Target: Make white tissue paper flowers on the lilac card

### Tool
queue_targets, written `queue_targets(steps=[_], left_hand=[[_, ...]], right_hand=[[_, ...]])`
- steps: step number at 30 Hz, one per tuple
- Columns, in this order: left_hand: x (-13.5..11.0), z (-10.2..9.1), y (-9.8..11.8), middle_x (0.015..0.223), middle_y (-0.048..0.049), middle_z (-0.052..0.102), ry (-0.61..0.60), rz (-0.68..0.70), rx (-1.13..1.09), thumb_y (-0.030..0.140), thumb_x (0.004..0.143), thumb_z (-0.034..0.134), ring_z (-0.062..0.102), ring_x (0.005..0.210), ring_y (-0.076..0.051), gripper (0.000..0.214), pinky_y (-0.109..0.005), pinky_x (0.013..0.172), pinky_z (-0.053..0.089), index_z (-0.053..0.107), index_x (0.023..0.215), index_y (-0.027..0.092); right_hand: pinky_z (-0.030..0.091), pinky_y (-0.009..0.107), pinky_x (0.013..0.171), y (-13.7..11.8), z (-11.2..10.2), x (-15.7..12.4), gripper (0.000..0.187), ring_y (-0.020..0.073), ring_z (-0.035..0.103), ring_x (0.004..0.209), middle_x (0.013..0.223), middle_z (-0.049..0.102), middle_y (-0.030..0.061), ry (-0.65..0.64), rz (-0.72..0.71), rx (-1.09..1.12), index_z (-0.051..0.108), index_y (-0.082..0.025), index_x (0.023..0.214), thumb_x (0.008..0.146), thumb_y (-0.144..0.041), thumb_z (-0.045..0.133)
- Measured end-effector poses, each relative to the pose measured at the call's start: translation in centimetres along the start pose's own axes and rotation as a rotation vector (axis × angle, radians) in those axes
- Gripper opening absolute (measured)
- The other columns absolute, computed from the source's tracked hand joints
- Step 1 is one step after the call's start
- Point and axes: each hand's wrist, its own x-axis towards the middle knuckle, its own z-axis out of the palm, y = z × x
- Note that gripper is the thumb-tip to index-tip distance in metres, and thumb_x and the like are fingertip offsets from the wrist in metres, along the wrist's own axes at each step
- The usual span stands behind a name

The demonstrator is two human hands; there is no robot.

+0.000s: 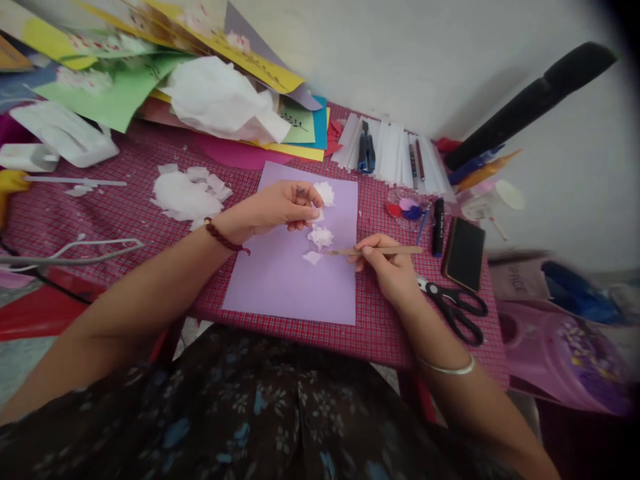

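Observation:
A lilac paper sheet (280, 280) lies on the red checked tablecloth (125, 207). Three small crumpled white tissue flowers rest on it: one at the top (326, 192), one in the middle (321, 237), one lower (313, 257). My left hand (280, 207) hovers over the sheet, fingers curled in a pinch on a small white tissue scrap (317, 215). My right hand (387, 263) grips a thin wooden stick (380, 251) like a pen, its tip touching the sheet beside the middle flower.
Black scissors (457, 307) lie right of my right hand, with a black pad (465, 253), a black marker (439, 225) and a paint dish (407, 208) behind. White tissue scraps (187, 193) lie left. Coloured papers (150, 73) pile at the back.

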Motion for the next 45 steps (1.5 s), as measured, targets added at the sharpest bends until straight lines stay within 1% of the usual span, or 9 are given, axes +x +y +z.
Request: queue_targets(steps=[2,5,11,18,25,34,38,42,45], left_hand=[[0.0,-0.2,-0.8,0.063,0.0029,0.058,-0.014,-0.036,-0.033,0.014,0.081,0.066,0.053,0.050,-0.005,0.014,-0.018,0.051,0.041,0.057,0.092,0.015],[-0.1,-0.6,-1.3,0.064,0.0005,0.062,-0.041,-0.051,-0.016,0.014,0.078,0.068,0.056,0.051,-0.006,0.012,-0.019,0.054,0.046,0.058,0.084,0.014],[0.1,-0.9,-1.6,0.061,-0.0004,0.061,-0.122,-0.019,0.067,0.019,0.072,0.069,0.056,0.053,-0.009,0.008,-0.021,0.055,0.046,0.063,0.073,0.015],[0.3,-0.9,-2.1,0.060,-0.0006,0.058,-0.175,0.002,0.201,0.022,0.070,0.066,0.052,0.056,-0.011,0.006,-0.024,0.057,0.040,0.065,0.069,0.017],[0.4,-1.0,-2.4,0.059,-0.0003,0.057,-0.195,-0.011,0.217,0.025,0.071,0.066,0.050,0.054,-0.010,0.009,-0.023,0.055,0.037,0.065,0.068,0.017],[0.4,-0.9,-2.1,0.062,-0.0010,0.059,-0.197,-0.039,0.270,0.025,0.068,0.065,0.051,0.056,-0.011,0.009,-0.023,0.056,0.038,0.067,0.072,0.017],[0.6,-1.1,-2.4,0.062,-0.0010,0.059,-0.207,-0.068,0.287,0.026,0.067,0.065,0.051,0.056,-0.011,0.010,-0.023,0.056,0.036,0.067,0.072,0.018],[0.6,-1.1,-2.3,0.063,-0.0013,0.059,-0.194,-0.088,0.287,0.026,0.067,0.065,0.051,0.056,-0.012,0.009,-0.024,0.056,0.036,0.067,0.072,0.018],[0.5,-1.0,-2.2,0.061,-0.0010,0.059,-0.189,-0.086,0.275,0.025,0.067,0.065,0.051,0.056,-0.011,0.008,-0.024,0.056,0.036,0.065,0.069,0.018]], right_hand=[[0.050,0.026,0.058,0.6,-0.2,0.1,0.011,0.0124,0.062,0.058,0.067,0.070,0.0000,-0.034,0.027,0.027,0.066,-0.021,0.082,0.089,-0.028,0.063],[0.049,0.027,0.056,0.8,0.0,0.1,0.012,0.0132,0.060,0.055,0.061,0.066,-0.0012,-0.088,0.089,0.077,0.064,-0.021,0.079,0.088,-0.028,0.062],[0.048,0.027,0.057,0.4,0.5,0.4,0.012,0.0113,0.058,0.056,0.069,0.068,-0.0008,0.096,0.048,-0.002,0.063,-0.021,0.084,0.089,-0.032,0.061],[0.047,0.028,0.058,0.7,0.8,1.0,0.019,0.0118,0.057,0.057,0.071,0.068,-0.0005,0.078,0.027,-0.063,0.061,-0.022,0.084,0.089,-0.041,0.061],[0.046,0.028,0.059,0.8,1.1,1.3,0.018,0.0117,0.058,0.058,0.074,0.069,-0.0001,0.043,0.004,-0.052,0.061,-0.022,0.086,0.091,-0.039,0.060],[0.046,0.028,0.056,1.3,1.3,1.6,0.027,0.0110,0.057,0.057,0.080,0.070,0.0007,0.093,0.005,-0.070,0.062,-0.022,0.090,0.091,-0.049,0.061],[0.044,0.027,0.052,0.9,1.5,1.7,0.027,0.0102,0.055,0.052,0.076,0.069,0.0002,0.133,0.046,-0.025,0.060,-0.022,0.088,0.088,-0.049,0.063],[0.042,0.025,0.049,0.5,1.3,1.6,0.023,0.0092,0.051,0.048,0.067,0.066,-0.0019,0.190,0.089,0.099,0.057,-0.023,0.083,0.086,-0.044,0.063],[0.044,0.026,0.051,0.6,1.2,1.5,0.021,0.0095,0.053,0.050,0.067,0.066,-0.0014,0.157,0.103,0.087,0.057,-0.023,0.082,0.086,-0.043,0.063]])
